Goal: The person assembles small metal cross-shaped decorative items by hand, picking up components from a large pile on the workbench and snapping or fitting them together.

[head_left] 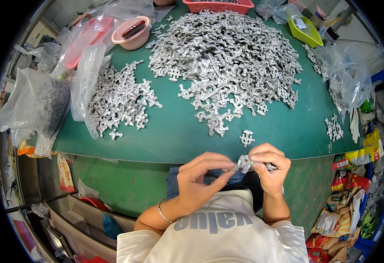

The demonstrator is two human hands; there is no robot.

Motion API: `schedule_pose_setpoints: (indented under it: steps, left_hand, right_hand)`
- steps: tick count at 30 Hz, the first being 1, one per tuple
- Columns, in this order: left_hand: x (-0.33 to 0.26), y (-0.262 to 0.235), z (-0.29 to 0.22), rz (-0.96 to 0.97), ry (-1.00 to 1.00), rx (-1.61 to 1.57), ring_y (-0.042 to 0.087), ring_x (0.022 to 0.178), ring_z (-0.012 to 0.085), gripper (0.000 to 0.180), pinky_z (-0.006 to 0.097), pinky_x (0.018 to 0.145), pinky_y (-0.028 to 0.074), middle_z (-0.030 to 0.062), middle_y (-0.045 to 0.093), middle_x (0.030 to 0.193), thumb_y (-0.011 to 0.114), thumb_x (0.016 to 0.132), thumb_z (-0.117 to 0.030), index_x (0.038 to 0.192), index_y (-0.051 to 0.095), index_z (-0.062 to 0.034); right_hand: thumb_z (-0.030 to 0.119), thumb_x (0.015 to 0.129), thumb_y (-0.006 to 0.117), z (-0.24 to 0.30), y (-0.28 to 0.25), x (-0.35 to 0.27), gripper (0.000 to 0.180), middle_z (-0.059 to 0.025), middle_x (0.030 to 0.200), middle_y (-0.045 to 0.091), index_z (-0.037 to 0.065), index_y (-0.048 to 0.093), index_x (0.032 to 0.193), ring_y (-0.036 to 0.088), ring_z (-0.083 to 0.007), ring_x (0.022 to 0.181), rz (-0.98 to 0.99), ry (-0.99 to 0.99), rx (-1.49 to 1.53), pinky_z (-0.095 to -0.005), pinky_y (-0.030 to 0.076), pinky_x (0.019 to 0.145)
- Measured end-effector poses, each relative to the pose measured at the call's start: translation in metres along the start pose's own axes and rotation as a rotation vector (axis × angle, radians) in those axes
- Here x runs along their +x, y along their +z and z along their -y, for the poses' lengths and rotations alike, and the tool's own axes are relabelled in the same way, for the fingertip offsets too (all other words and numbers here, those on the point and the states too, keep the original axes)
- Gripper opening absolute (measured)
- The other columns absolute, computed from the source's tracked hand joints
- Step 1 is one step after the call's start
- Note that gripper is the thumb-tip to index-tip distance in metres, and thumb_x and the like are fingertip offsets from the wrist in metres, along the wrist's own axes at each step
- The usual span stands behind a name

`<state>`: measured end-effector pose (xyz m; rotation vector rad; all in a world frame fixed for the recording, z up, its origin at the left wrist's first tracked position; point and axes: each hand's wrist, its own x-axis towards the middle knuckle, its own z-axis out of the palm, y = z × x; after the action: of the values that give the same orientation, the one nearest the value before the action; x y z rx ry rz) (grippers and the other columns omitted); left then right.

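Note:
Just over the table's near edge, my left hand (200, 173) and my right hand (272, 166) meet at a small silver metal casting (245, 163). Fingertips of both hands are closed on it from either side. Another bit of silver metal (271, 166) shows beneath the right fingers; whether it is a separate piece cannot be made out. A single casting (247, 138) lies on the green table (179, 140) just beyond my hands. Farther off rises a large heap of similar castings (227, 57).
Left of the heap is a smaller pile of castings (124, 96) by clear plastic bags (38, 101). A pink bowl (130, 39) holds a dark red tool. A red basket (218, 6) and a yellow-green basket (305, 31) stand at the back. Several castings (333, 128) lie at right.

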<state>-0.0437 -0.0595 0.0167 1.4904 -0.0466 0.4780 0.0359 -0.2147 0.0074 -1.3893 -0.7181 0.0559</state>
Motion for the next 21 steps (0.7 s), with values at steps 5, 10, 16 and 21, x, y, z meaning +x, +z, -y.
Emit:
schedule_pose_setpoints:
  steps: [5,10,16,21]
  left_hand:
    - [-0.003,0.001,-0.003,0.0,-0.012,-0.026,0.06,0.077,0.0179,0.024,0.026,0.066,0.049,0.015,0.061,0.087,0.066,0.064,0.013,0.086,0.059,0.0058]
    - [-0.004,0.003,-0.008,-0.04,-0.077,-0.098,0.06,0.078,0.0174,0.026,0.027,0.066,0.05,0.016,0.061,0.087,0.067,0.064,0.013,0.087,0.058,0.0062]
    - [-0.003,0.005,-0.003,0.022,0.004,-0.109,0.06,0.078,0.0188,0.026,0.028,0.068,0.05,0.0163,0.06,0.087,0.068,0.064,0.012,0.086,0.058,0.0066]
    - [-0.004,0.012,-0.003,0.036,-0.066,-0.195,0.059,0.077,0.0185,0.025,0.028,0.068,0.049,0.0158,0.061,0.085,0.07,0.063,0.011,0.085,0.057,0.0062]
  right_hand:
    - [-0.006,0.07,0.063,-0.002,-0.001,-0.001,0.013,-0.0159,0.079,0.062,-0.005,0.063,0.082,0.058,-0.0176,0.067,0.016,0.051,0.054,-0.0252,0.045,0.059]
    - [-0.004,0.071,0.061,-0.002,0.0,-0.004,0.012,-0.0144,0.08,0.061,-0.005,0.063,0.083,0.056,-0.0142,0.066,-0.008,0.15,0.137,-0.0231,0.043,0.059]
    - [-0.004,0.072,0.061,-0.006,0.0,-0.006,0.012,-0.0146,0.083,0.061,-0.004,0.062,0.083,0.054,-0.0136,0.068,-0.05,0.19,0.274,-0.0227,0.041,0.06]
    - [0.0,0.073,0.062,-0.006,-0.006,-0.005,0.012,-0.015,0.081,0.06,-0.004,0.062,0.084,0.053,-0.0155,0.07,-0.042,0.164,0.317,-0.0243,0.04,0.061]
